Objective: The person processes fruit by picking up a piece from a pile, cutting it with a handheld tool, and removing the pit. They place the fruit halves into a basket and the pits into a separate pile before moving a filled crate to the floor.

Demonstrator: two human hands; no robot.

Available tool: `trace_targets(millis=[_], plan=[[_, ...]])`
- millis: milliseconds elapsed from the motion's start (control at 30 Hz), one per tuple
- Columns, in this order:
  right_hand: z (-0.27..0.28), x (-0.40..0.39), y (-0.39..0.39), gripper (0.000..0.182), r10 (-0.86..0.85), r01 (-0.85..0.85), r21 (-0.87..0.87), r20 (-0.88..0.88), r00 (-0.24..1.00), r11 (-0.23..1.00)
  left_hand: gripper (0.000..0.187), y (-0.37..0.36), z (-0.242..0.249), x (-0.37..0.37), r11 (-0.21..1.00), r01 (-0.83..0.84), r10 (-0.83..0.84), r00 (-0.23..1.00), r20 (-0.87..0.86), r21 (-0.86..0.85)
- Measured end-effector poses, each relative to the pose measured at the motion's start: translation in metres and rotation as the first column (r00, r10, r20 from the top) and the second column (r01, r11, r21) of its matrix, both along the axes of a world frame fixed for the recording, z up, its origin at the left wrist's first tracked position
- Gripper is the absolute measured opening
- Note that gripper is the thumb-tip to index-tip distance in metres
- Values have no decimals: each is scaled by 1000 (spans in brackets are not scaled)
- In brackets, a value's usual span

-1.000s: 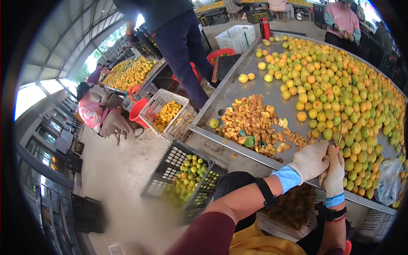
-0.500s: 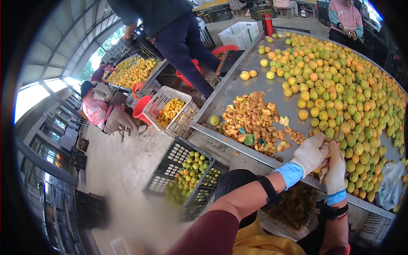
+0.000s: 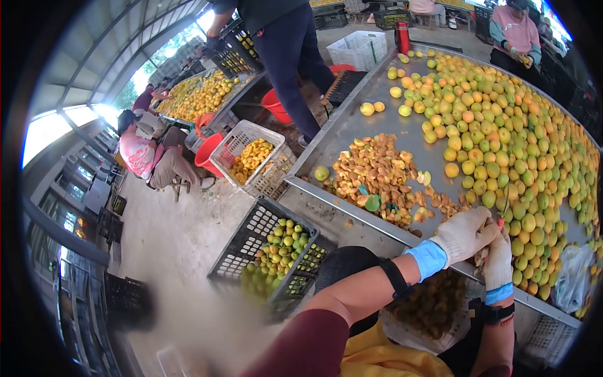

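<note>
My left hand (image 3: 466,235), in a whitish glove with a blue cuff, is closed at the near edge of the metal table (image 3: 352,141). Its fingertips meet those of my right hand (image 3: 498,259), also gloved and closed. Something small and reddish shows at the right fingertips; what the fingers pinch is too hidden to name. Just beyond the hands lies a large heap of yellow-green fruit (image 3: 502,138). Left of them is a pile of brownish-orange fruit pieces (image 3: 375,176) with a green leaf (image 3: 372,203) on it.
A dark crate of green fruit (image 3: 282,248) stands on the floor, with a white crate (image 3: 246,157) and a red bucket (image 3: 207,154) behind. A standing person (image 3: 286,56) is beyond the table. Below my hands sits a crate of dark pieces (image 3: 433,308). Others sit farther away.
The whole view has shifted slightly. My hands stay together at the table edge, with the fingers slightly rearranged. The standing person's arm now reaches to a dark crate of fruit.
</note>
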State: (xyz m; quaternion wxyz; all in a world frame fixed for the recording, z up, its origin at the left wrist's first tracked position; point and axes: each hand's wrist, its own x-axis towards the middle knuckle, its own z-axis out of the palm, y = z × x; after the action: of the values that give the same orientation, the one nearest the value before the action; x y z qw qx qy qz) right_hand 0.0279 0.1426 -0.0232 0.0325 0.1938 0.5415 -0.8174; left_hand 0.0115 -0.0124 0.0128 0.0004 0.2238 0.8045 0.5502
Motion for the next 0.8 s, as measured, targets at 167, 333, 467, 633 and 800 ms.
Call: trace_targets(millis=[167,333,467,633,800], plan=[[44,25,-10,34,11,3,-168,83,997,986,36,-6,13,5,972,17,17,990,143,-235],[40,39,22,41,92,-93,-60,-10,996,994,38,-6,12,11,872,87,-337,819,464,481],[31,41,32,41,85,-85,-16,-18,996,996,33,-3,14,14,868,61,-351,778,522,493],[37,46,75,46,-64,55,-76,-117,991,996,41,-12,45,33,901,296,-431,692,579,316],[49,67,108,47,-193,189,-51,-100,976,981,48,-35,39,25,925,380,-310,771,556,-11]])
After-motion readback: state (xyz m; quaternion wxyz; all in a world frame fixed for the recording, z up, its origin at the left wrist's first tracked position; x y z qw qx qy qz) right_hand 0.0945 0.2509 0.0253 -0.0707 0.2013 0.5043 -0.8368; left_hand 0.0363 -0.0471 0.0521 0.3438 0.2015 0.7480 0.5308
